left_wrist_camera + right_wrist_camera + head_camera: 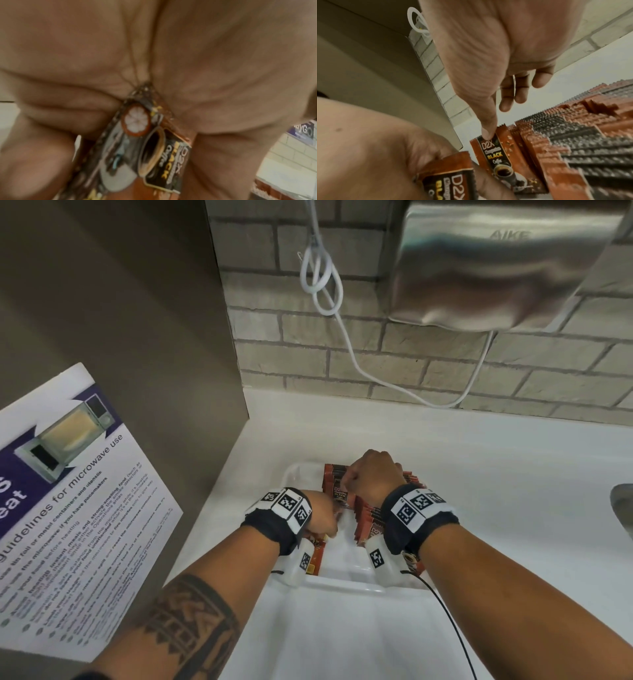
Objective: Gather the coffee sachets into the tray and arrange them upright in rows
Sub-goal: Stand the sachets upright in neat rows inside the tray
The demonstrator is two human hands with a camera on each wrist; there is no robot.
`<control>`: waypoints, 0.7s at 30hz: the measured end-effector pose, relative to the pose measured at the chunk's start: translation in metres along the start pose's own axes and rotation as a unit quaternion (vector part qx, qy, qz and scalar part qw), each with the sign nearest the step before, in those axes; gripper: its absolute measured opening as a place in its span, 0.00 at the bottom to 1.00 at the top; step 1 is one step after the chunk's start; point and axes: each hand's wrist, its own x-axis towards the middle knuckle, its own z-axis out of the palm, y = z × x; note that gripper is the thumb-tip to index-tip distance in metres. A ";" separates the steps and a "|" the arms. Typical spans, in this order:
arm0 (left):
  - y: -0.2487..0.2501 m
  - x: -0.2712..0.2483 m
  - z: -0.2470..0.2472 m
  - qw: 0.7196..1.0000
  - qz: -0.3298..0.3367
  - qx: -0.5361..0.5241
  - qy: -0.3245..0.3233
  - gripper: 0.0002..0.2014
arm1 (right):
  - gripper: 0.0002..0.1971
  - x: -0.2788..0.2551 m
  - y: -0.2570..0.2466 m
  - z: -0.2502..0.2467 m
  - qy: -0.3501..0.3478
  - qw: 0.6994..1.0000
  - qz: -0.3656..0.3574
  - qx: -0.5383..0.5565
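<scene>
the right hand (373, 474) is covering part of the upright sachets (368, 515), and the wristbands are hiding the tray (342, 585) corners. the left hand (120, 60) is blurring up close, its held sachets (145, 148) running off the bottom edge, perhaps two of them.

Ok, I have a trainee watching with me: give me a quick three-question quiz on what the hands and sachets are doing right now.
1. True or false: the left hand holds nothing.
2. Pick one: the upright sachets stand in which part of the white tray? A) the right part. B) the left part. C) None stand in it yet.
3. Fill in: the right hand has its thumb tip on the top of the front sachet, printed "D2X ... ____ Coffee".

Key: 1 false, its fingers grip the held sachets. 2 A. 3 BLACK.
</scene>
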 end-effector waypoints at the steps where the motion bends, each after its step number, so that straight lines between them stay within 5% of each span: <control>1: 0.000 0.003 -0.001 1.000 -0.006 -0.002 -0.004 0.13 | 0.10 0.002 0.000 0.002 -0.001 1.000 0.000 -0.005; 21: 0.002 0.018 -0.008 0.997 -0.045 -0.053 -0.025 0.15 | 0.14 0.011 0.010 0.007 0.002 1.000 -0.026 -0.009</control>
